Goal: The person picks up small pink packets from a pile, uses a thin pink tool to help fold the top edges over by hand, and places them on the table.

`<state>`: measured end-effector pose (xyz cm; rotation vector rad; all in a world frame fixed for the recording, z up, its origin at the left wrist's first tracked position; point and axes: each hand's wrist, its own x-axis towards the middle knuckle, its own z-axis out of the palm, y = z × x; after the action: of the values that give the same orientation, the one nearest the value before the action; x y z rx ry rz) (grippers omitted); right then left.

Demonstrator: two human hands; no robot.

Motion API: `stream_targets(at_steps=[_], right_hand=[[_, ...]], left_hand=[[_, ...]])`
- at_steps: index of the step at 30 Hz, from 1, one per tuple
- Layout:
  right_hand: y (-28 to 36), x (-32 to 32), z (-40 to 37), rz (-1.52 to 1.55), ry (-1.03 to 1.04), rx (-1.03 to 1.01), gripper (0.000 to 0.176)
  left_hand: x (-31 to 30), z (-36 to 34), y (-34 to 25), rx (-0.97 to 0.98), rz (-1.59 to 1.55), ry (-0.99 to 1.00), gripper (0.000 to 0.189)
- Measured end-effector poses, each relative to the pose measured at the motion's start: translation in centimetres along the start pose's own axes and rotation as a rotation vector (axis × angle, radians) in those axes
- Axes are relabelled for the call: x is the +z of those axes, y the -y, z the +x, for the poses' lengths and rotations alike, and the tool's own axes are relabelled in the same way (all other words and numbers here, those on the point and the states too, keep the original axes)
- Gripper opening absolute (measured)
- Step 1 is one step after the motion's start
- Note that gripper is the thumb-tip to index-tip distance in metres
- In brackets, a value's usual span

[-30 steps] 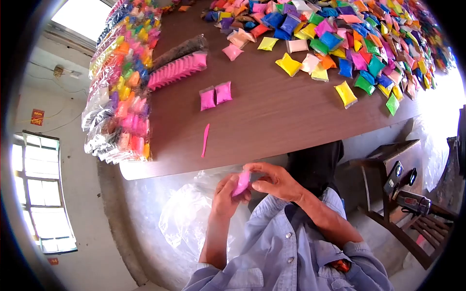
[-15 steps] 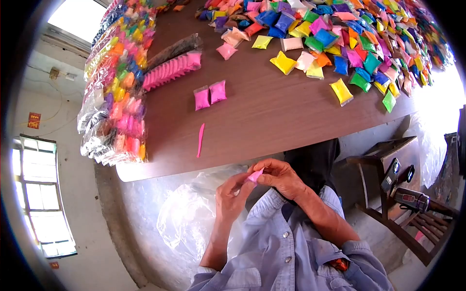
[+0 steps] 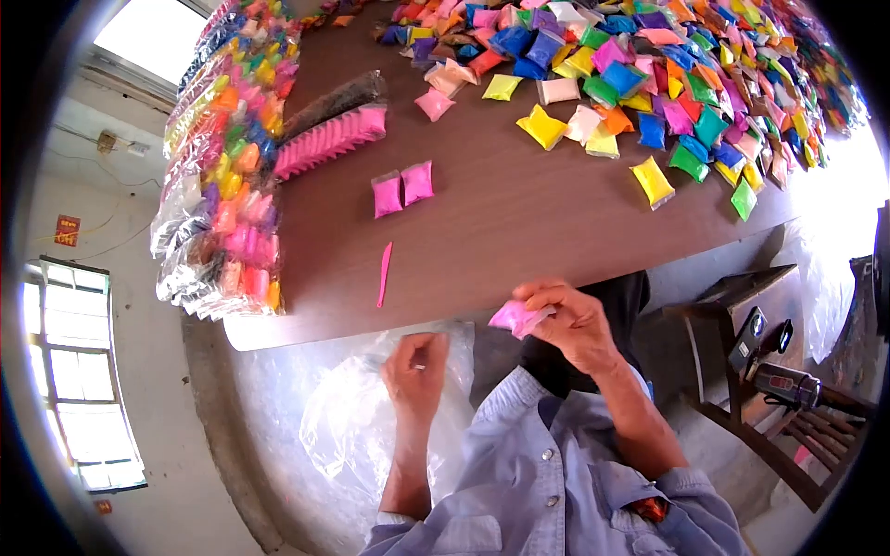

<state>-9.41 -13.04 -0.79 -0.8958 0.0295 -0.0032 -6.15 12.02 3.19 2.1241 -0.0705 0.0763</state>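
Observation:
My right hand is closed on a pink packet by its edge, just off the table's front edge. To its left my left hand has its fingers curled together, with a tiny pale bit showing at them. A pink plastic tool lies on the brown table beyond my left hand. Further back are two pink packets side by side, the left one touching or nearly touching the right one. A row of pink packets lies behind them.
Bagged colourful packets line the table's left side. A large heap of loose packets covers the back right. Clear plastic sheeting lies below the front edge. A wooden chair at right holds a phone.
My hands have moved apart. The pink packet, held between both before, is now in my right hand, which moved right and up. My left hand moved left and down.

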Motion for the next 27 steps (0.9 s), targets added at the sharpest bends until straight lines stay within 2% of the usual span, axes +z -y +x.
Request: stream_targets(at_steps=[1,2,3,4,6,7,9,11,13,16,19,21,27], right_hand=[[0.7,-0.1,0.3,-0.163,-0.045,-0.14,0.025],[1.2,-0.3,0.7,-0.325,-0.092,-0.281,0.027],[1.3,-0.8,1.1,-0.472,-0.166,-0.325,0.029],[1.9,-1.1,1.5,-0.473,-0.167,-0.327,0.029],[3.4,-1.7,2.3,-0.918,-0.225,-0.497,0.03],[3.2,-2.3,2.8,-1.028,-0.262,-0.586,0.028],[2.5,-2.9,3.1,-1.094,-0.304,-0.621,0.026],[1.8,-3.2,3.3,-1.161,-0.344,-0.655,0.025],[1.3,-3.5,3.1,-1.355,-0.324,-0.763,0.022],[1.3,-3.4,2.9,-1.392,-0.315,-0.749,0.021],[1.4,-3.4,2.7,-1.399,-0.309,-0.751,0.022],[1.5,-3.5,2.6,-1.399,-0.306,-0.766,0.023],[1.2,-3.7,2.1,-1.386,-0.285,-0.81,0.027]], left_hand=[[-0.7,0.8,0.1,0.089,0.139,-0.081,0.008],[-1.4,1.6,0.0,0.093,0.141,-0.082,0.008],[-2.1,2.6,-0.3,0.131,0.23,-0.112,0.011],[-2.7,3.4,-0.3,0.169,0.318,-0.141,0.014],[-3.3,4.5,0.4,0.209,0.304,-0.148,0.012],[-3.4,4.9,0.1,0.159,0.295,-0.155,0.015],[-3.9,5.8,0.4,0.056,0.333,-0.139,0.021],[-3.9,7.1,1.7,0.101,0.428,-0.163,0.022],[-3.7,8.4,1.9,0.145,0.518,-0.182,0.024],[-3.3,10.2,2.0,0.038,0.591,-0.129,0.03],[-3.6,11.8,3.9,0.086,0.636,-0.066,0.023],[-3.8,12.6,4.5,0.222,0.708,-0.077,0.016],[-4.8,13.2,3.6,0.28,0.852,0.042,0.01]])
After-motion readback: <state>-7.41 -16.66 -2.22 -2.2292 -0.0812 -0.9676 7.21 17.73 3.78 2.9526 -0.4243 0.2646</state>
